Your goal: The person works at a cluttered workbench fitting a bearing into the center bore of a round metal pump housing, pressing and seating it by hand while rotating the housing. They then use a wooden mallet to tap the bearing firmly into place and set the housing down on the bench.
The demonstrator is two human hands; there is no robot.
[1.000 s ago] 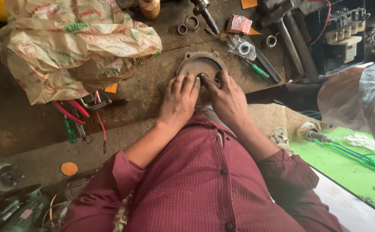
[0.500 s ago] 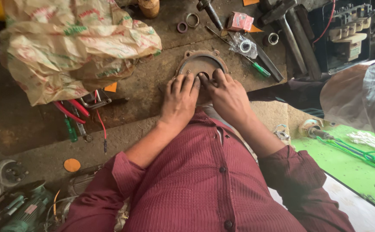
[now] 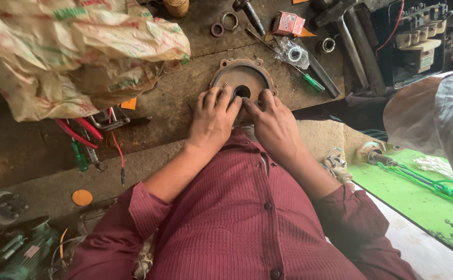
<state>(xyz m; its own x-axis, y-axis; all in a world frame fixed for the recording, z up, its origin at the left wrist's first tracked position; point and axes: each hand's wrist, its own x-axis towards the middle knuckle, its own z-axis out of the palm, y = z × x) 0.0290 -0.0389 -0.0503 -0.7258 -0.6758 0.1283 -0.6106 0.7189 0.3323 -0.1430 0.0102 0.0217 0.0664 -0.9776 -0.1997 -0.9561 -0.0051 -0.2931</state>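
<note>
Pressing round metal cover (image 3: 242, 78) under fingers (image 3: 221, 101) of both hands.

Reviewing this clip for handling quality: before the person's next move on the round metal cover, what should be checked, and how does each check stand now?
1. Both hands on the part: ok. Left hand and right hand rest on the round metal cover.
2. Cover lies flat on the workbench: ok.
3. Centre hole unobstructed: ok, it shows dark and open between the fingertips.
4. Anything pinched under the fingers: cannot tell.
5. Space round the cover: not ok; green-handled screwdriver and bagged bearing lie close.
6. Crumpled sack apart from cover: ok.
</note>
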